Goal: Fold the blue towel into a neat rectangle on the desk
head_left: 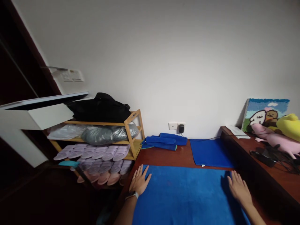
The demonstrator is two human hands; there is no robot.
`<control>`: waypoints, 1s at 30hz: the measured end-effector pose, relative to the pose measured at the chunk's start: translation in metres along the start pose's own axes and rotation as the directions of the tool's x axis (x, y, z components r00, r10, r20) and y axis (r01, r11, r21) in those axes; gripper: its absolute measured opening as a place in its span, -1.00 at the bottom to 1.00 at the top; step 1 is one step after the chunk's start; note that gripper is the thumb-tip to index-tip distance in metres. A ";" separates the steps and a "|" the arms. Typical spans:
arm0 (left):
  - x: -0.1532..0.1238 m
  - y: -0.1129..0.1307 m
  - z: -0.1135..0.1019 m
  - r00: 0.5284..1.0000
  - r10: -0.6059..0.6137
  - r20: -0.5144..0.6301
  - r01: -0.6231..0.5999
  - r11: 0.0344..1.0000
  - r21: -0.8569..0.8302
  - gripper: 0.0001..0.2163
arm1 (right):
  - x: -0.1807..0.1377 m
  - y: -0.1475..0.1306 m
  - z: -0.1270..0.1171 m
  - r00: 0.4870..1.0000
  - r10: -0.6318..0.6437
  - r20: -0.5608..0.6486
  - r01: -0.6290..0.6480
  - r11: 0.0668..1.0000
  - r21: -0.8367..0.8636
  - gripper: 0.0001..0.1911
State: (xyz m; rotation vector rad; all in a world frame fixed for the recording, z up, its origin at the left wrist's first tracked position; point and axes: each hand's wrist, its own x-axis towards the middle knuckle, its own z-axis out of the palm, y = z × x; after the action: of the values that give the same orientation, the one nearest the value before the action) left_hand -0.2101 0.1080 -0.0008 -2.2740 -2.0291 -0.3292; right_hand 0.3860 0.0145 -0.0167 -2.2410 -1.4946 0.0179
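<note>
A large blue cloth (185, 193) is spread flat on the brown wooden surface in front of me. My left hand (140, 181) rests at its far left corner, fingers spread, partly on the cloth and partly at its edge; a watch is on that wrist. My right hand (239, 186) is at the far right corner, its fingers stretched out, casting a shadow on the cloth. Neither hand grasps anything. Behind lies a smaller blue cloth (209, 153), laid flat with a small white tag. Left of it are folded blue cloths (161, 142) in a loose pile.
A wooden rack (131, 134) on the left holds slippers (100, 152), plastic-wrapped bundles and a black bag (100, 109). On the raised ledge at right are a pink plush toy (276, 140), a yellow plush, cables and a dog picture (264, 114). A black plug (181, 128) sits in the wall socket.
</note>
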 end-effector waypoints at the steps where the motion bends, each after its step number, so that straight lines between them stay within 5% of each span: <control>1: 0.000 0.000 0.000 1.000 -0.001 0.005 0.001 1.000 0.001 -0.40 | -0.008 -0.026 -0.001 0.998 -0.049 -0.040 0.049 0.999 -0.002 -0.09; 5: 0.000 0.001 -0.002 1.000 -0.011 0.011 0.011 1.000 0.000 -0.40 | -0.067 -0.169 0.011 0.946 -0.319 0.057 0.313 0.945 0.096 -0.18; 8: 0.000 0.002 -0.002 1.000 -0.010 0.004 0.010 1.000 -0.002 -0.41 | -0.125 -0.273 0.035 0.848 -0.500 0.175 0.451 0.855 0.257 -0.30; 11: 0.000 0.001 0.001 1.000 -0.007 0.002 0.007 1.000 -0.004 -0.41 | -0.162 -0.331 0.055 0.765 -0.603 0.226 0.504 0.779 0.372 -0.33; 13: 0.001 0.000 0.002 1.000 -0.001 -0.006 0.001 1.000 -0.003 -0.41 | -0.169 -0.338 0.058 0.760 -0.593 0.264 0.483 0.788 0.381 -0.32; 15: 0.002 -0.001 0.004 1.000 0.001 -0.013 -0.001 1.000 -0.001 -0.41 | -0.164 -0.322 0.054 0.789 -0.534 0.305 0.435 0.835 0.336 -0.29; 18: 0.003 -0.002 0.006 1.000 -0.007 -0.017 0.007 1.000 -0.001 -0.40 | -0.148 -0.257 0.041 0.844 -0.421 0.333 0.365 0.905 0.221 -0.22; 23: 0.005 -0.003 0.007 0.999 -0.004 -0.044 0.003 1.000 -0.025 -0.41 | -0.127 -0.080 0.021 0.938 -0.225 0.264 0.234 0.972 -0.003 -0.16; 26: 0.004 0.000 -0.004 0.985 0.024 -0.168 -0.027 0.999 -0.018 -0.45 | -0.119 0.016 0.010 0.972 -0.143 0.188 0.163 0.982 -0.093 -0.12; 30: -0.008 0.007 -0.030 0.957 0.040 -0.288 -0.039 0.999 0.007 -0.52 | -0.115 0.069 0.000 0.973 -0.155 0.170 0.175 0.979 -0.106 -0.13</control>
State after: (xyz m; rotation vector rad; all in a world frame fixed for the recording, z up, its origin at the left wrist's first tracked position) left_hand -0.2068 0.0934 0.0271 -2.1149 -1.8351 -0.6164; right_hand 0.3993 -0.1084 -0.0686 -2.2453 -1.8094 0.0606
